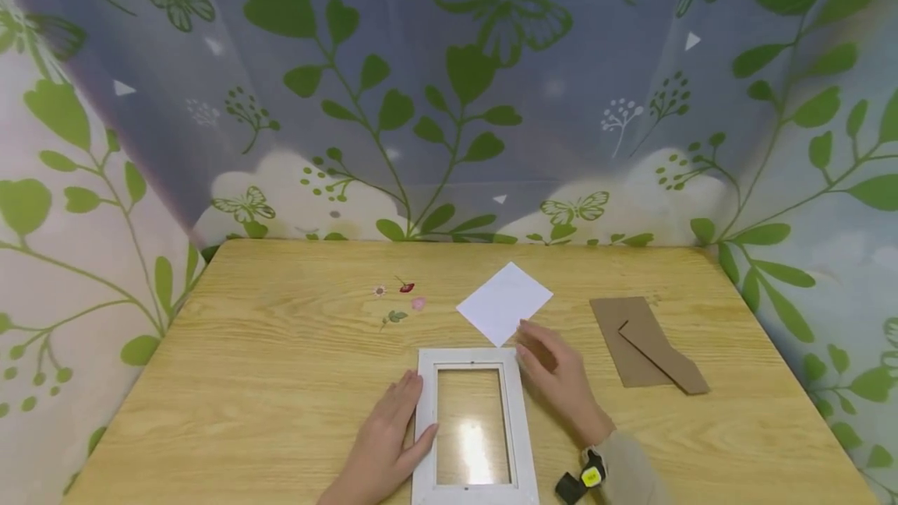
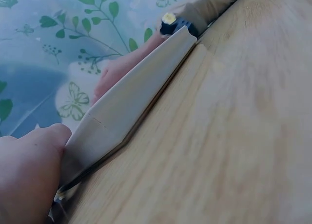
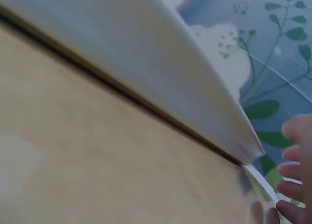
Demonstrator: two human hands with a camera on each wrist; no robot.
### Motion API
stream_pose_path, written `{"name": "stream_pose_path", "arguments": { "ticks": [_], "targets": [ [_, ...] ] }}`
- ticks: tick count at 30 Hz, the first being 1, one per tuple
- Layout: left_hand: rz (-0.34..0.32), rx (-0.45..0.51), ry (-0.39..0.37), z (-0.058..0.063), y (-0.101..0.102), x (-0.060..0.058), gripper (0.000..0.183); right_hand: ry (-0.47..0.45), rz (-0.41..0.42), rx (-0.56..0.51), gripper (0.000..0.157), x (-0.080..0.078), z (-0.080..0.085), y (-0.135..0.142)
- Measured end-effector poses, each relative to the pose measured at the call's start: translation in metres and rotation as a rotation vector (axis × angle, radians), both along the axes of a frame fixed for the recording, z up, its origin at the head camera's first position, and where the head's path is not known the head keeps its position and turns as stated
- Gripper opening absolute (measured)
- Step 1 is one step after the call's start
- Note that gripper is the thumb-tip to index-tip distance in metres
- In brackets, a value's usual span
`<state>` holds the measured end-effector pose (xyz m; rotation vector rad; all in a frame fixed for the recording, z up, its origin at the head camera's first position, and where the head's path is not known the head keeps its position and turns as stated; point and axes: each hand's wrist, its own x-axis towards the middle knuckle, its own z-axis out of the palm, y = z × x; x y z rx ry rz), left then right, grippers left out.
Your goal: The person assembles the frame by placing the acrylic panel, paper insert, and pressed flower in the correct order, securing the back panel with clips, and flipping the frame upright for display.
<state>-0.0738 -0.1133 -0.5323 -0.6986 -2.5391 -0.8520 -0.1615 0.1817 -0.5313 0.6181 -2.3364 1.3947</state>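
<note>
A white picture frame (image 1: 519, 427) lies on the table in front of me. My left hand (image 1: 382, 431) rests against its left side, fingers extended along the outer edge and thumb across the bar to the inner opening. In the left wrist view the frame's pale side (image 2: 122, 97) stands beside that hand. Beyond the far right corner of the frame is my right hand (image 1: 561, 380), fingers loosely bent. Its fingertips are right at the near edge of a white sheet of paper (image 1: 505, 302). The right wrist view shows those fingers (image 3: 292, 170) near the paper's thin edge.
Left of the paper lie several small pressed flowers (image 1: 407, 287) and a leaf sprig (image 1: 394, 317). On the right is a brown backing board (image 1: 620, 333) with a stand leg (image 1: 659, 353). A leaf-patterned cloth (image 1: 421, 100) surrounds the wooden table (image 1: 245, 380).
</note>
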Motion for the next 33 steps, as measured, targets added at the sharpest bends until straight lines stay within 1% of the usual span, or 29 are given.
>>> {"name": "stream_pose_path", "arguments": {
  "ticks": [6,10,15,18,20,23,27,30,33],
  "targets": [
    [-0.001,0.003,-0.002,0.0,0.001,0.0,0.067,-0.06,0.024,0.197,0.038,-0.025,0.002,0.005],
    [-0.002,0.001,-0.016,0.001,0.001,0.0,0.067,-0.054,0.0,0.289,0.036,-0.037,0.002,0.009],
    [0.002,-0.009,-0.047,0.001,0.001,0.0,0.068,-0.089,-0.023,0.302,0.034,-0.045,0.002,0.014],
    [0.01,-0.016,-0.041,0.0,0.001,0.001,0.068,-0.103,-0.019,0.295,0.034,-0.046,0.002,0.015],
    [0.01,-0.024,-0.037,-0.001,0.0,0.001,0.069,-0.103,-0.024,0.265,0.035,-0.045,0.002,0.014],
    [0.01,-0.036,-0.045,-0.001,-0.001,0.001,0.068,-0.099,-0.038,0.182,0.038,-0.04,0.001,0.012],
    [0.012,-0.047,-0.065,0.001,0.0,0.002,0.068,-0.062,-0.027,0.098,0.043,-0.027,0.001,0.005],
    [0.017,-0.045,-0.081,0.002,0.001,0.002,0.067,-0.065,-0.01,0.099,0.047,-0.013,0.002,0.0],
    [0.025,-0.05,-0.099,0.001,0.001,0.002,0.066,-0.114,0.002,0.135,0.054,0.001,0.003,-0.004]
  ]
}}
